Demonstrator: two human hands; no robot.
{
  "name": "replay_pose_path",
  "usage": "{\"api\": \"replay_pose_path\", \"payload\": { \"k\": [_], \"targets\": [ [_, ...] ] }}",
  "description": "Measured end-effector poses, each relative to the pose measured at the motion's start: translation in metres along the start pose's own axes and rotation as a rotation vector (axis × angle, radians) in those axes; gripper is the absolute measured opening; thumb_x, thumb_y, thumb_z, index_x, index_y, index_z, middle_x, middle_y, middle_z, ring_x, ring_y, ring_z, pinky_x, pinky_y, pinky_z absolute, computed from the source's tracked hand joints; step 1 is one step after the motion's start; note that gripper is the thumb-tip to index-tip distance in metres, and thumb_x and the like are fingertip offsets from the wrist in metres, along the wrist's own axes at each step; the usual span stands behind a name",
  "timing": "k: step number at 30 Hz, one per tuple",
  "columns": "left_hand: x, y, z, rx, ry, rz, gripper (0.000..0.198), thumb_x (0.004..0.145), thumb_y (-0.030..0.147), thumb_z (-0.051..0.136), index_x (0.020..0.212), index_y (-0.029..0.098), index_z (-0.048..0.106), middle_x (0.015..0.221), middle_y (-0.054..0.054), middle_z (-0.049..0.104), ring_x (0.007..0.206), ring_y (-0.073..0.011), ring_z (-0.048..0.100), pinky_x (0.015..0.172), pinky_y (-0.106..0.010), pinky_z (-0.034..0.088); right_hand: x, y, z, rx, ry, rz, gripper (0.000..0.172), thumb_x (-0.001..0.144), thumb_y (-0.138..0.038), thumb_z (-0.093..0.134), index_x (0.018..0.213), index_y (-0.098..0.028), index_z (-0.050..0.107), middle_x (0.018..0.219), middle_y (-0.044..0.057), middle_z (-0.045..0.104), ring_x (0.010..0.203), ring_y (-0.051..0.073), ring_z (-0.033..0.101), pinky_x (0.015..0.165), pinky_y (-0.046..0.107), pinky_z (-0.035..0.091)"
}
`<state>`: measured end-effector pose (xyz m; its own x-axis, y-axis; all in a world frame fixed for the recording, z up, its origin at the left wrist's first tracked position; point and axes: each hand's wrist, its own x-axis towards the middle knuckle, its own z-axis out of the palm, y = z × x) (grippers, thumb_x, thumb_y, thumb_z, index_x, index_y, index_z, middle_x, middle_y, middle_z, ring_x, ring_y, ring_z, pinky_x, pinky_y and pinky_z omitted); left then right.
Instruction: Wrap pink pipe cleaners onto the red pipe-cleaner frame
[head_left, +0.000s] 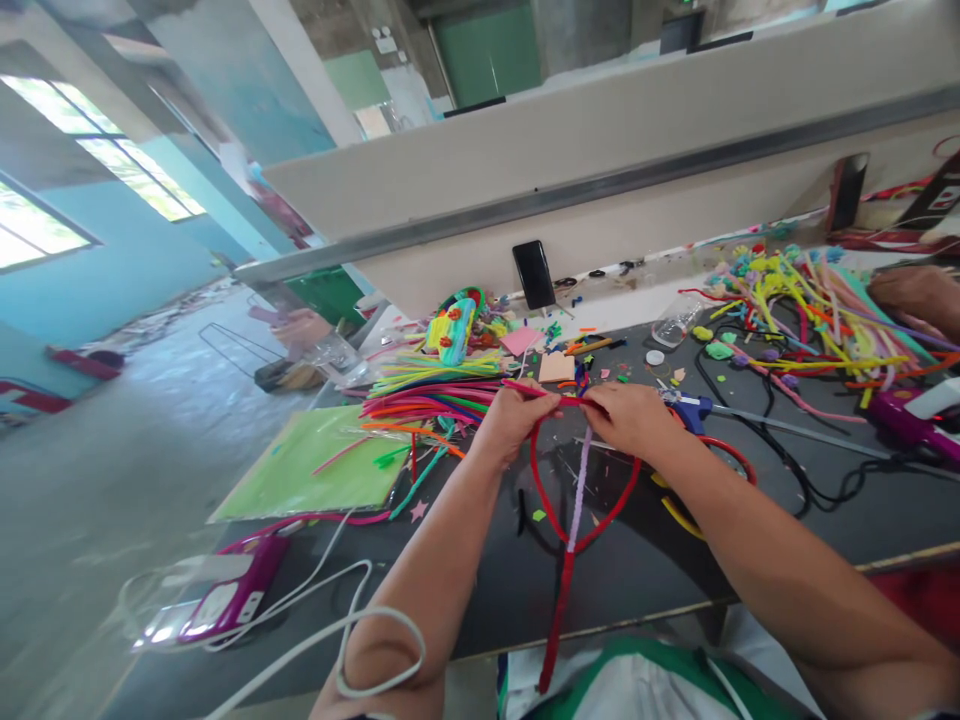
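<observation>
My left hand (514, 425) pinches a red pipe cleaner (571, 401) between thumb and fingers. Close beside it, my right hand (630, 422) grips the same red strand, its fingers closed. Below both hands hangs a red loop (541, 485) of fuzzy stem with a lilac pipe cleaner (580, 490) running down its middle. The loop narrows into a thick red stem (559, 620) that points toward my body. Part of the strand is hidden behind my fingers.
Bundled pipe cleaners (427, 395) lie left of my hands, near a green sheet pack (307, 470). A phone (534, 274) leans on the divider. A blue glue gun (688, 410) and black cables sit right. Another person's hand (919, 300) is at far right. A purple power strip (232, 590) trails white cable.
</observation>
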<state>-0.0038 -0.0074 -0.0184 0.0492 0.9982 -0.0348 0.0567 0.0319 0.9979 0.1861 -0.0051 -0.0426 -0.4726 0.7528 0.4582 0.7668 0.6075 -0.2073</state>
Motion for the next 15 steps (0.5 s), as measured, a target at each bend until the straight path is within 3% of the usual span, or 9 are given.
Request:
{"api": "replay_pose_path", "payload": {
  "k": [8,15],
  "targets": [
    [-0.0003,-0.0059,0.003,-0.029,0.015,0.057,0.022,0.06,0.027,0.077,0.064,0.015,0.059,0.06,0.003,0.061,0.061,-0.0146,0.066,0.066,-0.026,0.05,0.0039,0.008,0.0027,0.067,-0.069,-0.011,0.025,0.091,-0.033,0.045,0.093,-0.019,0.066,0.089,0.008,0.07,0.082,0.019,0.062,0.067,0.028,0.037],
    [0.001,-0.008,0.0028,-0.108,-0.004,0.031,0.025,0.06,0.024,0.077,0.067,0.015,0.055,0.06,0.002,0.062,0.061,-0.0141,0.065,0.062,-0.023,0.048,0.0041,0.0085,0.0015,0.064,-0.088,-0.028,0.028,0.093,-0.034,0.041,0.094,-0.019,0.064,0.092,0.009,0.069,0.084,0.019,0.062,0.069,0.028,0.037]
  ]
}}
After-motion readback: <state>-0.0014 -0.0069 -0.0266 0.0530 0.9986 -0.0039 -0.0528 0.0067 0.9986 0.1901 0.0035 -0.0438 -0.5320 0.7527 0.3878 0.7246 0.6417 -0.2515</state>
